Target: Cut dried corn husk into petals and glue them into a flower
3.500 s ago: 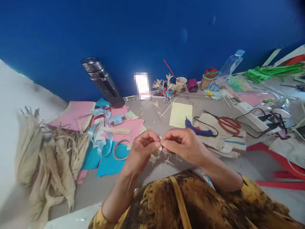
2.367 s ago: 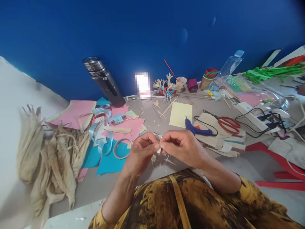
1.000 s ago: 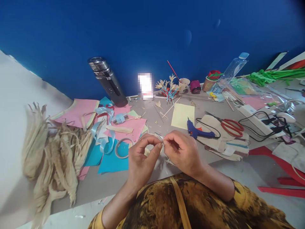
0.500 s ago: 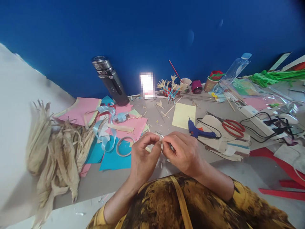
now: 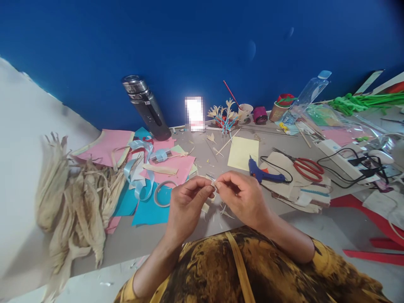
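Note:
My left hand [image 5: 187, 206] is closed in a pinch, thumb against forefinger, low over the middle of the table. Close against it, my right hand [image 5: 244, 200] pinches too, and the fingertips of both nearly meet. Between them shows a small pale piece [image 5: 213, 182], too small to name and mostly hidden by the fingers. Scraps of dried corn husk [image 5: 205, 208] lie beneath the hands. A roll of tape [image 5: 161, 203] rests just left of my left hand. The blue glue gun [image 5: 265, 174] lies beyond my right hand.
Dried corn husks [image 5: 82, 202] are heaped at the left. A dark flask [image 5: 148, 109] stands behind pink paper [image 5: 170, 168]. Husk flowers on blue stems [image 5: 225, 122] stand at the back. Red-handled scissors [image 5: 309, 169] lie on a glove; a power strip [image 5: 339, 158] is farther right.
My right hand has turned slightly, and its wrist has shifted a little to the right. My left hand has moved slightly left. Both stay pinched together at the fingertips.

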Tool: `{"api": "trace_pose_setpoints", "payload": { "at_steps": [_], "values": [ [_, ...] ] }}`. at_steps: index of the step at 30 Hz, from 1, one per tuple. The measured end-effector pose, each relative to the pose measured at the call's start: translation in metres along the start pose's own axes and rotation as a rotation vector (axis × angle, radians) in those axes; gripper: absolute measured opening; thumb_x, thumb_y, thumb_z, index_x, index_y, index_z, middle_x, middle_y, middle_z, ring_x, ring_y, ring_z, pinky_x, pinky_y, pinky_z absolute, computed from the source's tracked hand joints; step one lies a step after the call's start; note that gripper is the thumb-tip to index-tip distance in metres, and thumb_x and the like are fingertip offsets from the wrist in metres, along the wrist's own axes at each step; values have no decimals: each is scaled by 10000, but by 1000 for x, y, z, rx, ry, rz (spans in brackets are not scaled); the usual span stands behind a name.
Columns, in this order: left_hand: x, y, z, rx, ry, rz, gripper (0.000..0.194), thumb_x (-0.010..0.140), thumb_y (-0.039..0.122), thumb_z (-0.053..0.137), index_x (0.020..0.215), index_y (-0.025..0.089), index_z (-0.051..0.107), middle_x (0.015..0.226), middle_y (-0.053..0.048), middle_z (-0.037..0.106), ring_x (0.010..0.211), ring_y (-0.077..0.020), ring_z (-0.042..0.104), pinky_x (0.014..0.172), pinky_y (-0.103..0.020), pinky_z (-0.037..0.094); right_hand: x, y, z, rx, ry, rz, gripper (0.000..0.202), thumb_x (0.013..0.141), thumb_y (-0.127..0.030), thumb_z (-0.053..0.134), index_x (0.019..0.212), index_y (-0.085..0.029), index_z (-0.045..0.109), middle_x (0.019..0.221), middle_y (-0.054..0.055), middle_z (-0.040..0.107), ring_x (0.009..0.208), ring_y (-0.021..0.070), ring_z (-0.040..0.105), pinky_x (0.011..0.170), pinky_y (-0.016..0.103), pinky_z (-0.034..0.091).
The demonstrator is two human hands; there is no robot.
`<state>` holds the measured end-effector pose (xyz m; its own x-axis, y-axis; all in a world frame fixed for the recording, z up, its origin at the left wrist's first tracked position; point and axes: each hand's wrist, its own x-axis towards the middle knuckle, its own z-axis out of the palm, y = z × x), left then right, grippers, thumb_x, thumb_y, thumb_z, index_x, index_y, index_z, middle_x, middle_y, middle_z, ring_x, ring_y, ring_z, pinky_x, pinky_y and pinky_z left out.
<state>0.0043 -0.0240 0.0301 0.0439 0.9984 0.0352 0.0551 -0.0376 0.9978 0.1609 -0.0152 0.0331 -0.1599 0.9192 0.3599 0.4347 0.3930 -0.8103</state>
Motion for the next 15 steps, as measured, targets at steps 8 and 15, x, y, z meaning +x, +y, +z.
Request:
{"api": "trace_pose_setpoints", "payload": {
  "at_steps": [8, 15],
  "values": [
    [-4, -3, 2, 166, 92, 124, 128, 847, 222, 660, 722, 200, 681, 700, -6, 653, 693, -154, 588, 674, -275, 450, -3, 4, 2, -69, 6, -64, 119, 874, -156, 571, 804, -181, 663, 707, 11, 677, 600, 121, 554, 599, 231, 394],
    [-4, -2, 3, 269, 95, 206, 153, 850, 167, 628, 701, 193, 651, 714, 1, 661, 704, -142, 596, 672, -259, 443, -4, 5, 2, -50, -3, -49, 115, 869, -151, 579, 796, -174, 665, 685, -1, 663, 585, 109, 549, 586, 212, 389]
  ]
}}
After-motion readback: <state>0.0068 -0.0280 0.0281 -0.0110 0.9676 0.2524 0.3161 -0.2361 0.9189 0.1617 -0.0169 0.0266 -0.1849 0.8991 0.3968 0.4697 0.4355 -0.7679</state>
